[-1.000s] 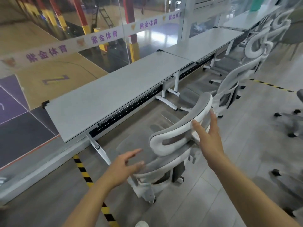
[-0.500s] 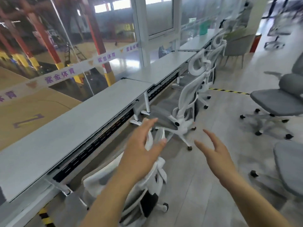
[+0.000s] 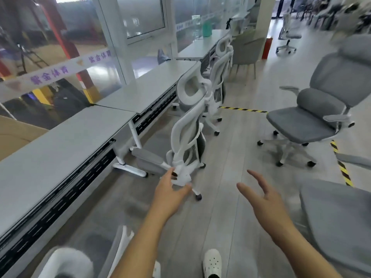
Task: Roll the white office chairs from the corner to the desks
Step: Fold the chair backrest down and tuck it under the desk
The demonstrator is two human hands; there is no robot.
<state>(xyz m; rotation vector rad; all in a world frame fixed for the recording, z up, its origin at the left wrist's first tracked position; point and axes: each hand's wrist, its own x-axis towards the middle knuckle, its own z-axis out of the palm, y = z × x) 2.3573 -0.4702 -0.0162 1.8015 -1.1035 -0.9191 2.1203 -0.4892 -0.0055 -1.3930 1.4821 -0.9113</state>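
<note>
A white office chair (image 3: 188, 125) with a grey seat stands pushed up to the second grey desk (image 3: 148, 87) ahead. Another white chair (image 3: 220, 63) sits behind it at the third desk. The chair I just handled shows only as a white headrest (image 3: 68, 261) at the bottom left, beside the nearest desk (image 3: 50, 153). My left hand (image 3: 170, 191) hangs open in front of the middle chair's base, holding nothing. My right hand (image 3: 263, 197) is open too, fingers spread over bare floor.
Grey padded chairs stand on the right: one (image 3: 313, 115) facing me, another seat (image 3: 337, 217) close at the lower right. Yellow-black floor tape (image 3: 341, 165) runs past them. A glass wall lines the desks on the left. My white shoe (image 3: 211, 261) is below.
Both hands have let go of the near chair, which has dropped to the bottom-left corner. My view has swung up and right along the desk row, toward the other chairs.
</note>
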